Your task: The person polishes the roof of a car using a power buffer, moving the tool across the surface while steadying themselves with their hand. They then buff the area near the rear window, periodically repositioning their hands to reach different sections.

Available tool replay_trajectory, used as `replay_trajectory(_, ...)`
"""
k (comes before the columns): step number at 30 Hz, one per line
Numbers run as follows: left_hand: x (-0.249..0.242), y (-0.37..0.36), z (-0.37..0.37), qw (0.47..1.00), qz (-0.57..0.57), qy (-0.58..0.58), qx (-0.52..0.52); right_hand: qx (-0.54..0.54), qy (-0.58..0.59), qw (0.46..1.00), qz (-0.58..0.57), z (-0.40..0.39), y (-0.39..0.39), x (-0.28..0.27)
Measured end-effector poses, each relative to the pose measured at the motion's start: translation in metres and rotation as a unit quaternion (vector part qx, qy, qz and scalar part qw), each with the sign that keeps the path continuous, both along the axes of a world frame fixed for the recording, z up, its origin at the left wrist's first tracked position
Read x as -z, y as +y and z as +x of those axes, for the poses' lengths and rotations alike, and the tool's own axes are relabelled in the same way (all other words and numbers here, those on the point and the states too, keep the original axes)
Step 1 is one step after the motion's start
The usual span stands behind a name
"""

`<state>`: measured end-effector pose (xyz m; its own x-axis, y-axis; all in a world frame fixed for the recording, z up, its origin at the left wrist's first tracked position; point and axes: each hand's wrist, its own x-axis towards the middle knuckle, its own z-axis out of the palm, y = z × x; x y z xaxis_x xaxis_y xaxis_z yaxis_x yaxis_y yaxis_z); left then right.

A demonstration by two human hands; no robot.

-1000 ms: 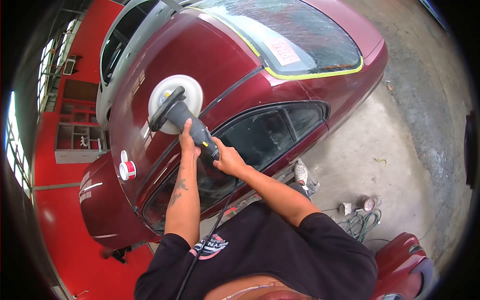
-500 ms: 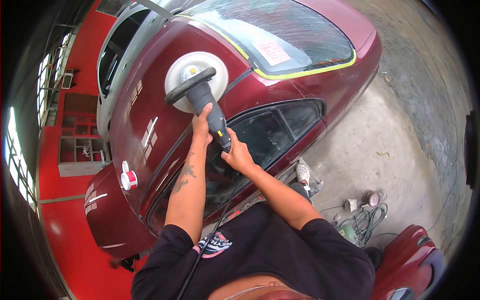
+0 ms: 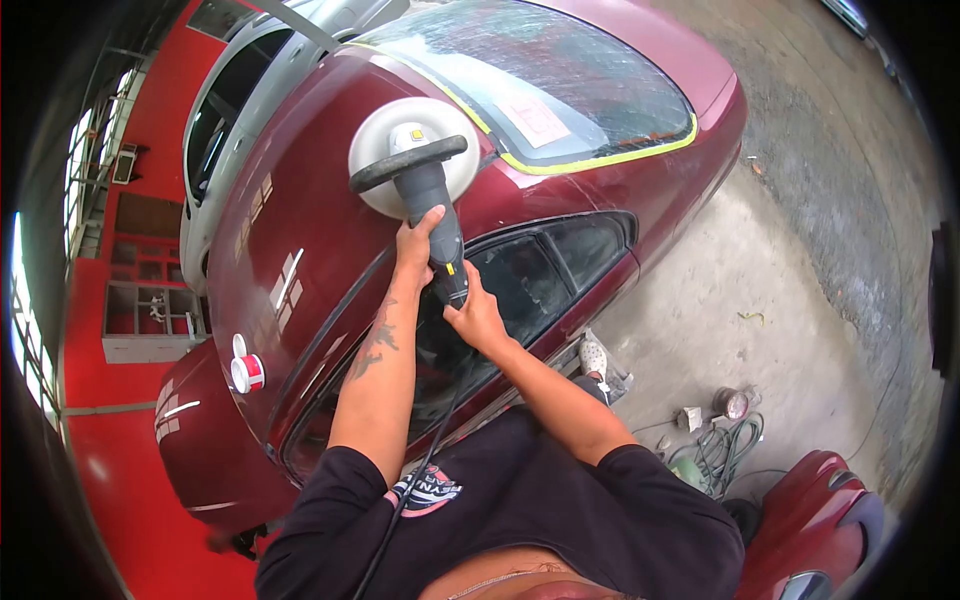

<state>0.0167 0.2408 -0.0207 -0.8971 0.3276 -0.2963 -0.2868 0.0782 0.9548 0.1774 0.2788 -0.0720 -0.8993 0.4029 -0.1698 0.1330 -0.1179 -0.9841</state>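
A dark grey car polisher [image 3: 430,190] with a black bar handle and a large white pad [image 3: 380,135] rests on the roof of a maroon car [image 3: 300,190], close to the yellow-taped rear window. My left hand [image 3: 418,245] is wrapped round the front part of the polisher's body. Farther back, my right hand [image 3: 478,312] grips its tail end. From there a black cord [image 3: 425,465] runs down over my dark shirt. The pad's underside is hidden.
A white tub with a red label [image 3: 247,373] stands on the roof's far left, its lid beside it. A silver car [image 3: 215,130] is parked beyond. Coiled cables [image 3: 735,450], a tin [image 3: 732,402] and a maroon bumper-like part [image 3: 815,530] lie on the concrete floor at right.
Held in both hands, the polisher has moved slightly right across the roof, toward the rear window edge. The view has shifted slightly too.
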Motion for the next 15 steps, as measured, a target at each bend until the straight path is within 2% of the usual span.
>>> replay_trajectory(5,0.012,-0.05,0.005,0.999,0.028,0.002,-0.038,-0.033,0.029,0.997,0.07,0.005,-0.031,0.014)
replay_trajectory(8,0.021,-0.089,0.009,0.994,0.054,0.0,-0.095,-0.106,0.022,0.992,0.067,0.009,-0.043,0.006)
replay_trajectory(15,0.009,-0.173,0.031,0.97,0.147,-0.057,-0.186,-0.254,0.023,0.957,0.14,0.003,-0.07,-0.029)
